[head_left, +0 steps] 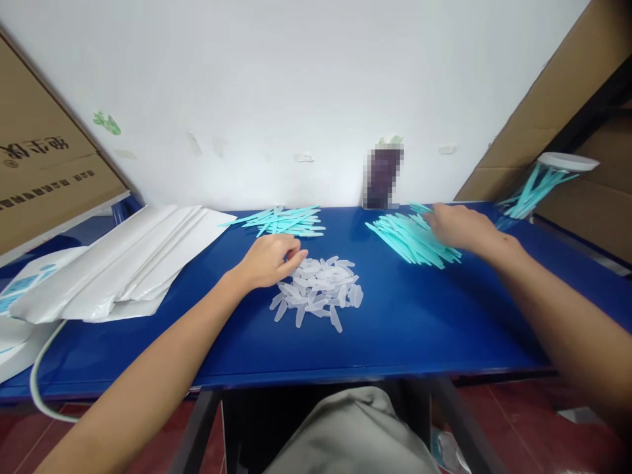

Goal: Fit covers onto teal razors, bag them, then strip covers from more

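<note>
My left hand (276, 259) rests at the upper left edge of a pile of small translucent white tapered caps (320, 286). Its fingers are curled in with the thumb beside them, and whatever they may hold is hidden. Over on the right, my right hand (461, 227) reaches down to a pile of slim teal sticks (412, 238), its fingers bent together at the pile's right side. One teal stick (419, 207) points out beside those fingertips; whether they grip it I cannot tell. Another, looser pile of teal sticks (286, 220) lies behind my left hand.
White plastic bags (123, 263) lie on the blue table (375, 355) at left, by a white cable (34, 382). A clear tub with a white rim (567, 161) holds teal sticks at right. Cardboard (49, 151) stands at left, a white wall (296, 85) behind.
</note>
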Available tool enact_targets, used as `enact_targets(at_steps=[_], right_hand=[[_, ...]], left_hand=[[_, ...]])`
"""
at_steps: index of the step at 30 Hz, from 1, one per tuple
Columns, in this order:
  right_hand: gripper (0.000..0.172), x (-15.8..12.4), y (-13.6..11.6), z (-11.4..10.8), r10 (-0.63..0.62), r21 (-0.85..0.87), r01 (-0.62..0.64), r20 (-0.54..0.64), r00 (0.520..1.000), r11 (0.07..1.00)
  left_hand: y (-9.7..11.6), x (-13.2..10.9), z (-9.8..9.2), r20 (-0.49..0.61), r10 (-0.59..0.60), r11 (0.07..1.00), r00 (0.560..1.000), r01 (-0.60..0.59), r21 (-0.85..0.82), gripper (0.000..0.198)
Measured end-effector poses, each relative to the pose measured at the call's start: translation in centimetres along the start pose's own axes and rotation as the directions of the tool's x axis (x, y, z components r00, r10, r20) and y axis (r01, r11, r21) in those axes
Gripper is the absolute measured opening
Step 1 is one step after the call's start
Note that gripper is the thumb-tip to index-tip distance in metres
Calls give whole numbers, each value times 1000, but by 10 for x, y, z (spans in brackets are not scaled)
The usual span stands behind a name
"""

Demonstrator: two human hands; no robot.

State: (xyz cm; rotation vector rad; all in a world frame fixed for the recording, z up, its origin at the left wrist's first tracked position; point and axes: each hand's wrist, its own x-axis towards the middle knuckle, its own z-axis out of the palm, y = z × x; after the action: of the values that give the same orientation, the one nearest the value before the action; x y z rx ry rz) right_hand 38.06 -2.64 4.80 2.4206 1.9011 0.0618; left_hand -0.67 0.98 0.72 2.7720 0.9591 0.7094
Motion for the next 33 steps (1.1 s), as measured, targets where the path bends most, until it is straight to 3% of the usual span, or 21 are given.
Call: enact_targets(at_steps=[4, 7, 9, 12, 15, 18, 22, 24, 29, 31, 33], right_hand=[[44, 22, -6, 9, 42, -1, -42, 101, 994, 999], [45, 32, -9, 14, 28, -6, -28, 139, 990, 1000], [48, 35, -8, 13, 4, -8, -3, 140, 990, 1000], [56, 38, -5, 5, -21, -7, 21, 114, 993, 1000], [62, 36, -6, -8, -14, -6, 14, 48, 999, 1000], [59, 28, -19, -18, -45, 15, 46, -44, 998, 999], [45, 13, -53, -16, -203, 80, 225, -219, 954, 971], [41, 8, -69, -9, -292, 117, 329, -253, 922, 937], [42, 1, -90, 16, -457, 190, 509, -259, 851, 840], [43, -1, -91, 24, -496, 164, 546, -267, 826, 822], [42, -4, -89, 30, -521, 163, 572, -270, 810, 804]], left_hand=[[-17, -2, -2, -129, -175, 961, 976, 198, 195, 35], [-33, -4, -5, -246, -338, 864, 908, 403, 301, 31], [-41, -4, -6, -230, -445, 808, 866, 498, 315, 35], [-44, -3, -5, -118, -573, 752, 811, 578, 318, 42], [-40, 1, -4, -48, -634, 715, 772, 608, 345, 48], [-37, 4, -2, -17, -635, 712, 772, 594, 375, 49], [-36, 4, -1, -46, -672, 666, 739, 630, 400, 57], [-37, 2, -1, -84, -686, 639, 723, 654, 405, 61], [-43, 2, -6, -168, -611, 654, 773, 613, 442, 67], [-48, 10, -10, -125, -587, 686, 800, 573, 449, 66], [-54, 23, -15, -52, -600, 694, 798, 552, 463, 65]])
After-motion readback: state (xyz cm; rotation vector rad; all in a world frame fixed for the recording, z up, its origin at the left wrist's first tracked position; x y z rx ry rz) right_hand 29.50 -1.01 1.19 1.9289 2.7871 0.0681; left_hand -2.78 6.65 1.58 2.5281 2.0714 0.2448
